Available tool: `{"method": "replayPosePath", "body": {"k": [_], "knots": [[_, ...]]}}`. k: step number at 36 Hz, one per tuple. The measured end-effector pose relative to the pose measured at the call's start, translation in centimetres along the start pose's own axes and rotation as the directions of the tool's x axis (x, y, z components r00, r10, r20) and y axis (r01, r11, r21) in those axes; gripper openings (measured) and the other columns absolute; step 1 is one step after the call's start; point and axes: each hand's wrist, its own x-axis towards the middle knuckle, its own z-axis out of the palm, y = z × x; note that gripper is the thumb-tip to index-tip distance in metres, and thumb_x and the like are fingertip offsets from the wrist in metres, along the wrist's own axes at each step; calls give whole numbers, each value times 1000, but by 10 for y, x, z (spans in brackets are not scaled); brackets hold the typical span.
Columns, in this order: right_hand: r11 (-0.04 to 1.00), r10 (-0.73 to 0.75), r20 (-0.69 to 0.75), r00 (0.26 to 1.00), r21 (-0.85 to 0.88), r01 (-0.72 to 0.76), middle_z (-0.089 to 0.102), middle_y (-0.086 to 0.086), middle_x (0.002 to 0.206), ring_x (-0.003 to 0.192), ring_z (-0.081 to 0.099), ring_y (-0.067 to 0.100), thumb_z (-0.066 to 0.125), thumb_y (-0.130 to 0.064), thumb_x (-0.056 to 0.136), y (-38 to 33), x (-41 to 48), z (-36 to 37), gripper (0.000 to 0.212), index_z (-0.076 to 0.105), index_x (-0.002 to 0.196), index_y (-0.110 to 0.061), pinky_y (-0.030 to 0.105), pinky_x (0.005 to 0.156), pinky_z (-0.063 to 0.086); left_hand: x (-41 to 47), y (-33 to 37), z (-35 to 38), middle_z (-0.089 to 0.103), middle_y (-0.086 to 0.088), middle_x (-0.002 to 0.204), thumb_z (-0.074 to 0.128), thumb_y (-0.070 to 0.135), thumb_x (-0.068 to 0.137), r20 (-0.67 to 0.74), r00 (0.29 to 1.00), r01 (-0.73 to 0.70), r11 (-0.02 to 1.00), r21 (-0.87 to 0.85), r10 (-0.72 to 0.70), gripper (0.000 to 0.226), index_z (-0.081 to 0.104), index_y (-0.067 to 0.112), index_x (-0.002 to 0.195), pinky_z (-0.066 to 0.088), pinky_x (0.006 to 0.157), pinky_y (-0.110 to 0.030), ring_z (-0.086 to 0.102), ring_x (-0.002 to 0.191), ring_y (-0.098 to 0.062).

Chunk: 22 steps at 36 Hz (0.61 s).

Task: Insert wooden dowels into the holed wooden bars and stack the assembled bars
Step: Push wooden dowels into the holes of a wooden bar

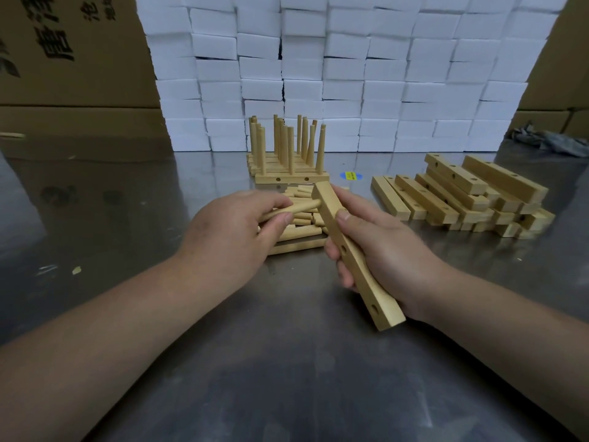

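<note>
Steel tabletop (127,202) is lying under your hands: your right hand (392,250) is gripping a holed bar (352,260) while your left hand (232,231) is pinching a dowel (298,208) against its upper end, above loose dowels (299,236), with finished bars (288,169) behind and spare bars (462,196) lying to the right.

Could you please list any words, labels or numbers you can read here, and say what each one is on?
Cardboard box: large black Chinese characters, cut off by the frame and seen at an angle; not reliably readable.
Yellow and blue sticker on the metal table: print too small to read.
No other text is visible.
</note>
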Motion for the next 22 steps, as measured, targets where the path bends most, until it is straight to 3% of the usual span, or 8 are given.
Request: {"method": "replayPosePath", "body": {"k": [5, 9, 13, 17, 20, 22], "knots": [[999, -7, -5, 1000, -50, 7, 56, -5, 56, 42, 50, 13, 40, -29, 98, 0, 0, -1, 42, 37, 138, -42, 21, 44, 42, -2, 1, -2, 67, -2, 74, 58, 23, 86, 10, 998, -69, 998, -6, 69, 17, 71, 17, 96, 50, 58, -42, 60, 69, -23], [998, -4, 13, 1000, -64, 4, 55, -6, 54, 41, 50, 13, 41, -28, 98, -1, -1, -2, 40, 39, 135, -43, 20, 42, 41, -1, 1, -3, 67, -2, 74, 58, 20, 88, 51, 998, -21, 999, -46, 23, 15, 70, 18, 96, 50, 61, -46, 59, 71, -22], [997, -5, 20, 1000, -77, 7, 55, -6, 53, 41, 50, 13, 40, -28, 98, -3, -2, -2, 37, 40, 130, -46, 21, 42, 42, -1, 1, -4, 67, 0, 74, 56, 26, 88, 95, 995, 41, 996, -84, -33, 16, 70, 23, 95, 50, 65, -47, 59, 72, -20], [995, -18, 19, 1000, -101, 20, 54, -6, 53, 41, 50, 13, 41, -27, 98, -2, -2, -1, 37, 40, 130, -46, 22, 44, 43, 1, 2, -5, 65, 1, 71, 52, 33, 88, 179, 976, 149, 980, -134, -124, 17, 67, 37, 80, 48, 66, -42, 59, 73, -16], [991, -27, 19, 999, -129, 30, 55, -6, 54, 42, 51, 13, 41, -28, 98, -2, -2, -1, 39, 38, 132, -45, 21, 45, 43, 2, 1, -6, 64, 0, 74, 49, 37, 88, 244, 954, 216, 965, -151, -176, 27, 61, 41, 64, 47, 65, -37, 58, 74, -18], [988, -35, 14, 999, -152, 36, 55, -6, 54, 42, 51, 13, 41, -27, 98, -1, -1, -1, 40, 37, 135, -44, 21, 47, 43, 4, 0, -6, 66, -3, 81, 50, 37, 89, 271, 940, 259, 951, -171, -207, 28, 62, 40, 63, 45, 66, -33, 59, 79, -21]]}}
